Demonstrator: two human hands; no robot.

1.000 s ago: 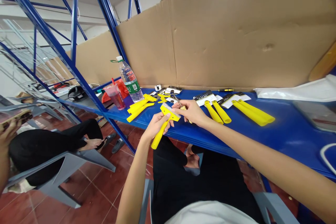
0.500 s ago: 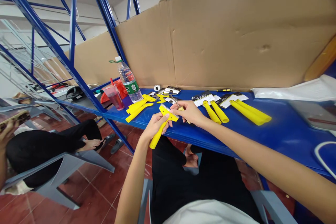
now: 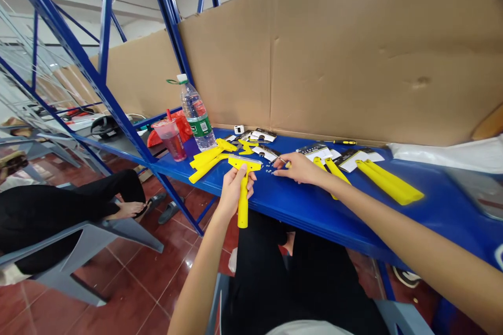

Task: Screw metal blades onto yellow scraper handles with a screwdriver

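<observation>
My left hand (image 3: 233, 187) is closed round the handle of a yellow scraper (image 3: 243, 209), its wide head turned up and its handle hanging past the table's front edge. Over the table, my right hand (image 3: 303, 168) holds a small screwdriver (image 3: 288, 164) with a thin metal shaft; most of its handle is hidden by the fingers. The right fingertips are down beside several tiny metal screws or nuts (image 3: 269, 169), too small to tell which. Between the hands and the bottle lie yellow scraper handles (image 3: 207, 165) and smaller yellow heads (image 3: 247, 147).
A water bottle (image 3: 199, 123) and a red drink cup (image 3: 173, 141) stand at the left of the blue table (image 3: 310, 209). Printed cards (image 3: 264, 136), more yellow handles (image 3: 389, 180) and another screwdriver (image 3: 345, 142) lie behind and right. A person sits on a grey chair (image 3: 86, 246) at left.
My right hand has moved away from the scraper, right and down to the small metal pieces. My left hand has turned the scraper more upright. The view has shifted slightly.
</observation>
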